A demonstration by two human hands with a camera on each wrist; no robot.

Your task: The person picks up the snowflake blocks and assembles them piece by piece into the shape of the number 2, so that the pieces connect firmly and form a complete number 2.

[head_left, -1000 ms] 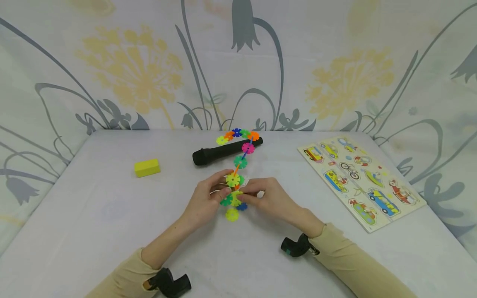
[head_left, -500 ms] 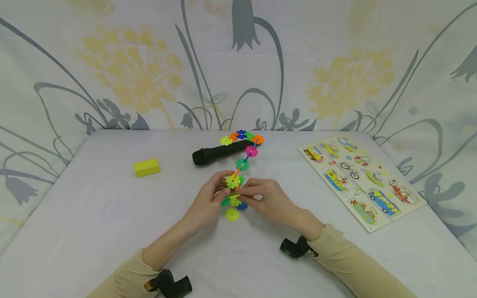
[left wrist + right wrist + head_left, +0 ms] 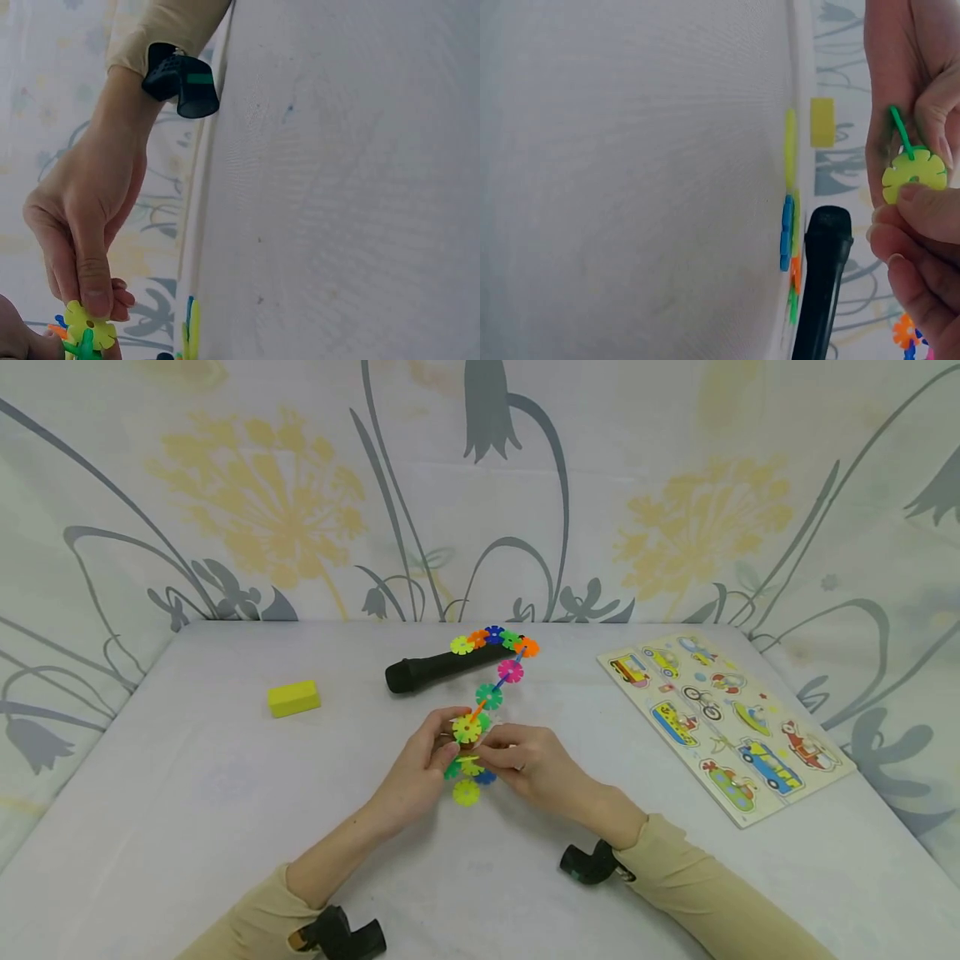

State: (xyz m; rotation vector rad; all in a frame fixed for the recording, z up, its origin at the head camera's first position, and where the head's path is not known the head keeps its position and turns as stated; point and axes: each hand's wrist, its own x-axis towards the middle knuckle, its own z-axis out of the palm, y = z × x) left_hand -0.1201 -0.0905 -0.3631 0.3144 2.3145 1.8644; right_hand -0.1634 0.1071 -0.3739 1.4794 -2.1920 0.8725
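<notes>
My left hand (image 3: 412, 772) holds the near end of a chain of colourful plastic snowflake discs (image 3: 489, 697), its thumb and fingers around the yellow and green ones. The chain's far end curves above the microphone. Close on the right, my right hand (image 3: 536, 764) pinches a yellow snowflake disc (image 3: 921, 171) between thumb and fingers. That disc is edge-on in the head view; in the right wrist view a green disc, also edge-on, meets its notched rim. Below the hands lie several loose discs, among them a yellow disc (image 3: 466, 792) and a blue disc (image 3: 486, 777).
Behind the hands lies a black microphone (image 3: 420, 674), partly overlapped by the chain. A yellow block (image 3: 294, 699) is on the left side of the white table (image 3: 187, 827). To the right lies a picture puzzle board (image 3: 720, 727) with vehicles. A flowered cloth hangs behind.
The chain's far end has swung to the right and slightly nearer. In my right hand the yellow disc has turned from face-on to edge-on; both hands stay close together.
</notes>
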